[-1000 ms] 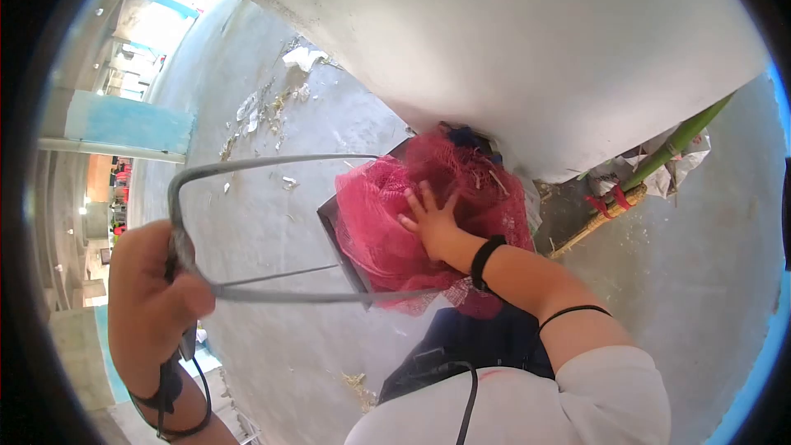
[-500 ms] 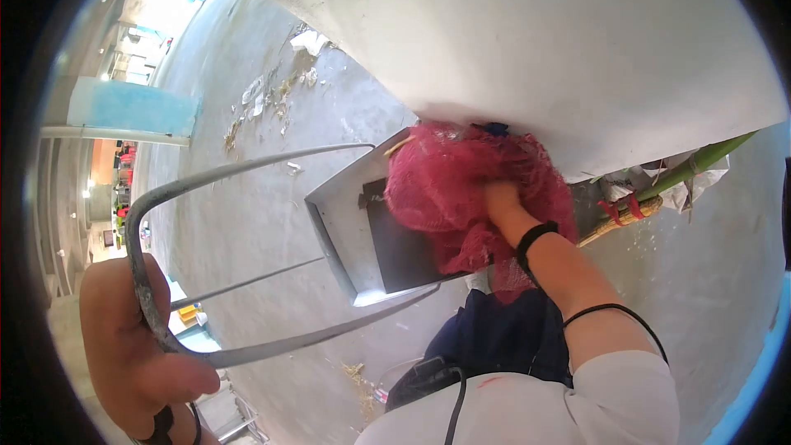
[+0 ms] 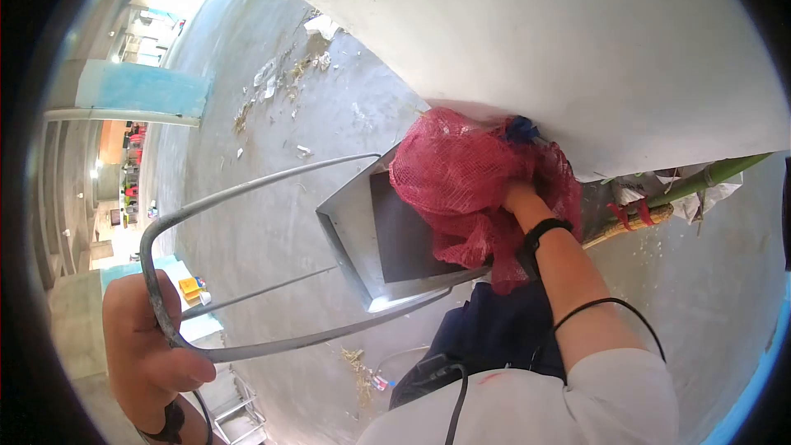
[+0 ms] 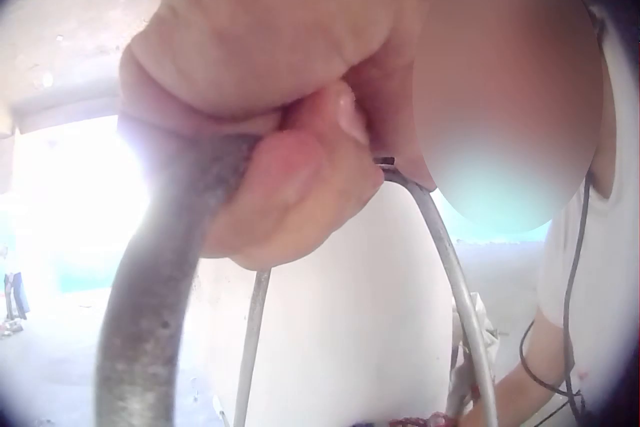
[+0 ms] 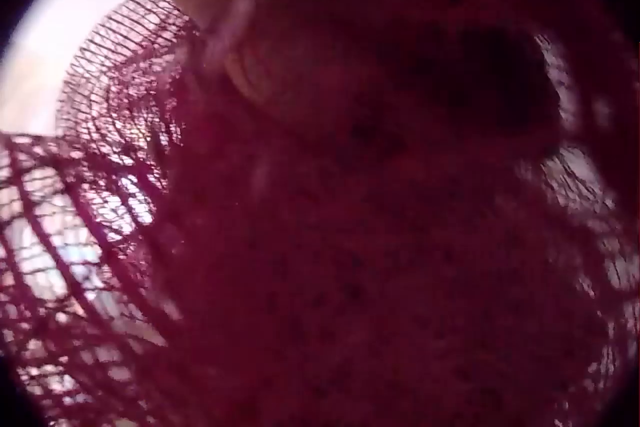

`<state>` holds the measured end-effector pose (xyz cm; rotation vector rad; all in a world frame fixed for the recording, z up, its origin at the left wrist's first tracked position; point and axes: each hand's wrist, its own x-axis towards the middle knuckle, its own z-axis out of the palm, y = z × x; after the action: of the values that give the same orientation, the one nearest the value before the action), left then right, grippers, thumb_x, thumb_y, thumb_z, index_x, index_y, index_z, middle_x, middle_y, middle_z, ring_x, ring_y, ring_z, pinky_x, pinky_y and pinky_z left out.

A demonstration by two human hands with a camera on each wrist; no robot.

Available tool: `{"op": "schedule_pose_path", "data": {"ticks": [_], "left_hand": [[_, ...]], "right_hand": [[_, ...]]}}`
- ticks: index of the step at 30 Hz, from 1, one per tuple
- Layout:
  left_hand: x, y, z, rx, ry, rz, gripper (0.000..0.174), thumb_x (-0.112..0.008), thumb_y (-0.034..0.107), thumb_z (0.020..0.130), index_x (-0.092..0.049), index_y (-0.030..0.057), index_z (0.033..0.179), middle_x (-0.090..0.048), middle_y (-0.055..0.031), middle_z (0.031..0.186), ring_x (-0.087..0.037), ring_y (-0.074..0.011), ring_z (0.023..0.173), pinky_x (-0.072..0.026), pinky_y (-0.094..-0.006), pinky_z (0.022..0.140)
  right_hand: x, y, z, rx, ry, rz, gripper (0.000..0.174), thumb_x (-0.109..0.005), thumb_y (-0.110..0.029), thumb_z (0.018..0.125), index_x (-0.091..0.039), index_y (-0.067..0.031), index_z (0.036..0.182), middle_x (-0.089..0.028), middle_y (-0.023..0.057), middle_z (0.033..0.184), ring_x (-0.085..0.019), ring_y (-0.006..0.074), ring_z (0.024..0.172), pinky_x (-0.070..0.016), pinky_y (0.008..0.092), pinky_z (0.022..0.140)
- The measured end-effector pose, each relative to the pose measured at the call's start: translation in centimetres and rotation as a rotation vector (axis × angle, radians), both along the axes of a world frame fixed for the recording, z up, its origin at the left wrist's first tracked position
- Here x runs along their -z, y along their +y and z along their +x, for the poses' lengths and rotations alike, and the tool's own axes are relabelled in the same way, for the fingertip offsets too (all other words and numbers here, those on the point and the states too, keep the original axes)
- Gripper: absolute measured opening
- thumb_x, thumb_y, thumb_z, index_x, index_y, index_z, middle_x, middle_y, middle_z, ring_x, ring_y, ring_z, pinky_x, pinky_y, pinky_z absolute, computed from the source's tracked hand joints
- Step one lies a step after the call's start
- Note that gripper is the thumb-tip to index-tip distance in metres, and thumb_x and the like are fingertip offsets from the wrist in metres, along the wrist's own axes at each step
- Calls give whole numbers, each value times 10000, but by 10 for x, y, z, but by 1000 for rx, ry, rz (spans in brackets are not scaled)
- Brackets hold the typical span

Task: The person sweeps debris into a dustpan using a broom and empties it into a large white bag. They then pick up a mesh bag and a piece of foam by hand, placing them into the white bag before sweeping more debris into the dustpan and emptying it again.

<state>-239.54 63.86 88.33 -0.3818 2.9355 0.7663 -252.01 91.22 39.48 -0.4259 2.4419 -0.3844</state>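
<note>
My left hand [image 3: 152, 354] grips the bent grey metal tube handle [image 3: 247, 189] at the left of the head view. In the left wrist view its fingers curl round the tube [image 4: 150, 297]. The handle runs down to a shallow metal tray [image 3: 346, 235], partly dark inside. A crumpled red mesh bag [image 3: 453, 165] covers the tray's right part. My right hand [image 3: 519, 196] is sunk in the bunched mesh and grips it, fingers hidden. Red netting [image 5: 120, 57] fills the right wrist view around the dark hand.
A large white wall or panel [image 3: 577, 41] rises behind the bag. A green pole [image 3: 713, 179] and a straw bundle with red ties [image 3: 634, 222] lean at the right. Litter [image 3: 264, 78] lies scattered on the grey floor. A dark blue scrap [image 3: 521, 129] shows by the bag.
The right hand has gone from lying spread on the mesh to being sunk in it, and the bag has shifted right, baring part of the tray. The left hand keeps its grip.
</note>
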Motion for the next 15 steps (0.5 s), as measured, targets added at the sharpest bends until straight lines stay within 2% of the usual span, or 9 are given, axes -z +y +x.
{"op": "schedule_pose_path", "data": {"ticks": [1, 2, 3, 5, 7, 9, 12, 15], "left_hand": [[2, 0, 5, -16, -6, 25, 657, -695, 615, 467, -343, 70, 576, -291, 47, 488, -269, -49, 463, -184, -215, 409], [3, -1, 10, -32, -12, 51, 647, -689, 609, 486, -345, 68, 576, -289, 46, 489, -267, -50, 465, -184, -215, 409], [3, -3, 13, -36, -29, 72, 634, -681, 601, 503, -349, 66, 575, -290, 47, 490, -268, -49, 467, -186, -214, 407], [2, -11, 17, -42, -63, 114, 608, -665, 585, 536, -356, 62, 573, -292, 48, 493, -270, -47, 471, -189, -213, 404], [2, -32, 19, 25, -59, 102, 632, -631, 631, 558, -371, 55, 575, -304, 61, 499, -283, -34, 481, -199, -203, 403], [-1, -43, 21, 29, -69, 132, 645, -621, 649, 560, -372, 55, 576, -305, 65, 502, -287, -29, 487, -202, -198, 405], [-3, -46, 23, 46, -87, 123, 662, -609, 667, 555, -410, 37, 592, -320, 65, 501, -289, -27, 487, -211, -194, 411], [5, -33, 24, 66, -110, 136, 663, -624, 655, 549, -434, 22, 603, -340, 61, 502, -295, -29, 484, -216, -193, 413]], "right_hand": [[-1, -2, 10, -41, 12, -17, 356, -480, -261, 759, -551, -80, 1058, -526, 138, 1097, -496, 280, 1022, -386, 352, 865], [-3, -6, 21, -140, -29, 100, 351, -500, -247, 750, -553, -78, 1053, -536, 141, 1074, -505, 281, 1004, -391, 354, 856], [-55, -23, 32, -238, -70, 217, 347, -519, -232, 741, -555, -75, 1048, -545, 145, 1052, -514, 282, 986, -396, 357, 846], [-129, -26, 50, -257, -94, 43, 341, -532, -225, 738, -556, -61, 1036, -545, 153, 1044, -515, 284, 978, -399, 373, 836], [-172, -1, 56, -72, -37, -513, 337, -518, -239, 751, -554, -39, 1020, -525, 164, 1074, -499, 286, 997, -394, 402, 835], [-175, 25, 51, 575, -395, -743, 398, -549, -245, 728, -514, -60, 1079, -526, 188, 1025, -488, 326, 980, -409, 414, 806], [-132, 40, 71, 660, 433, 79, 453, -551, -228, 721, -461, -100, 1146, -516, 198, 971, -496, 363, 909, -430, 407, 767], [-110, 1, 101, 337, 489, -114, 482, -545, -206, 718, -427, -127, 1179, -479, 184, 1007, -482, 366, 900, -435, 413, 757]]}}
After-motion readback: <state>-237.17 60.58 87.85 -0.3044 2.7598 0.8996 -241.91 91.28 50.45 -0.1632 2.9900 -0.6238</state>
